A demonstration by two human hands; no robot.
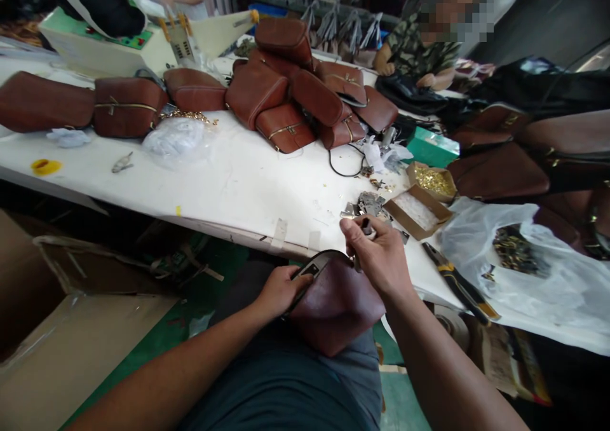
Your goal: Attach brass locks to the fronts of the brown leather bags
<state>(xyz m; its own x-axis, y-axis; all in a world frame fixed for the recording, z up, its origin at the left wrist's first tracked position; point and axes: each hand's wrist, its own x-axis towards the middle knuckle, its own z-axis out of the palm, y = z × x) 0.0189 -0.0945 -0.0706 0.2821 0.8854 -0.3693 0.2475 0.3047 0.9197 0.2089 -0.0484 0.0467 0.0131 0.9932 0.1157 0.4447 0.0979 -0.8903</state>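
At the lower left of the frame, we find a carton (71, 355) below the counter (229, 196). On the counter at the left, we note a yellow ring (47, 170); above it, three row bags (128, 110) extend toward the centre, with a machine (102, 46) behind them. A clear wrap (171, 140) lies just in front of the row. At upper centre, brown bags form a pile (260, 94).

At lower centre, our left hand (279, 291) has its grip closed on the dark rim of the bag (338, 310). This bag is tilted above our lap, mouth toward the counter edge. Our right hand (385, 256), right of centre, has its grip closed around a small tool (366, 227), near the bag's rim; we cannot tell whether the tool touches it.

Beyond the right hand lie loose metal plates (372, 203), then a tray (398, 218) of pale pieces. A co-worker (419, 53) is at upper right. Further right, we locate pliers (460, 285) beside a plastic sack (562, 285).
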